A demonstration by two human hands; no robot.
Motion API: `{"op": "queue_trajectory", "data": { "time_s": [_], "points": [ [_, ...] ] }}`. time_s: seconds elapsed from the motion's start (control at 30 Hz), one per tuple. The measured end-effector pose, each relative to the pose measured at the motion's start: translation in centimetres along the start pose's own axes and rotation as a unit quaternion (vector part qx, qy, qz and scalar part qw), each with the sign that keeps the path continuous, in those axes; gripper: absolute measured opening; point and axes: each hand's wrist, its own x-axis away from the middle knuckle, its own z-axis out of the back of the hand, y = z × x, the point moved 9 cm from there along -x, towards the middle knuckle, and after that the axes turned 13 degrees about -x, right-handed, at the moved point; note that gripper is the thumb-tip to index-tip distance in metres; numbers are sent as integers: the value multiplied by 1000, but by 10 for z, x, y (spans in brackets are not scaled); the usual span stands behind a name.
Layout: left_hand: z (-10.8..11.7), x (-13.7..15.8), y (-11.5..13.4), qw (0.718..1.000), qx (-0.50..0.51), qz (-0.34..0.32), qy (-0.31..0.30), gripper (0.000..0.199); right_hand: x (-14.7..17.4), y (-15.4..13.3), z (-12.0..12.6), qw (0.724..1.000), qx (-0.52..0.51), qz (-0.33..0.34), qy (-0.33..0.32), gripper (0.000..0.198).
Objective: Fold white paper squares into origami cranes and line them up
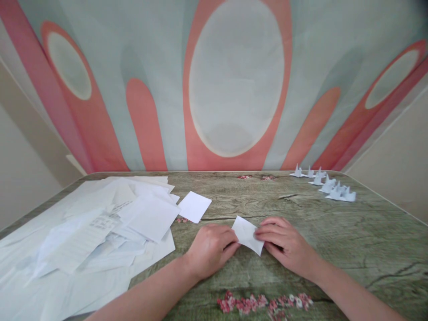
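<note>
A small folded piece of white paper (246,234) is held between my two hands, just above or on the table in front of me. My left hand (214,246) pinches its left corner between thumb and fingers. On the opposite side, my right hand (286,244) grips the right edge, fingertips lying over the top face and the thumb below. The paper looks slightly bent, with its near corner pointing toward me. Beyond my left hand lies a separate square white sheet (195,207), flat on the table.
A large spread pile of white papers (147,214), some printed, covers the table's left side. Several folded white paper figures (334,189) stand in a row at the far right. The wood-patterned tabletop (361,249) bears pink flower prints (247,304). A patterned backdrop (237,84) rises behind.
</note>
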Motion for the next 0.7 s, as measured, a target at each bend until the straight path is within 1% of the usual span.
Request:
{"op": "queue_trajectory", "data": {
  "time_s": [0.07,0.13,0.23,0.33,0.53,0.7],
  "points": [
    [-1,-1,-3,1000,18,19,-16,17,-1,0,-1,1000,-22,-16,-6,19],
    [-2,-2,-8,998,34,44,-27,20,-1,3,0,997,-51,-49,5,16],
    [-3,-3,-12,996,45,70,-34,23,1,12,1,989,-90,-117,31,20],
    [-5,-3,-14,996,46,77,-27,21,3,19,-2,979,-107,-168,41,23],
    [-9,-2,-20,994,39,97,-24,20,2,26,-6,974,-99,-193,65,30],
    [-12,-3,-28,991,34,131,-22,26,4,38,-7,973,-55,-209,84,31]
  ]
}}
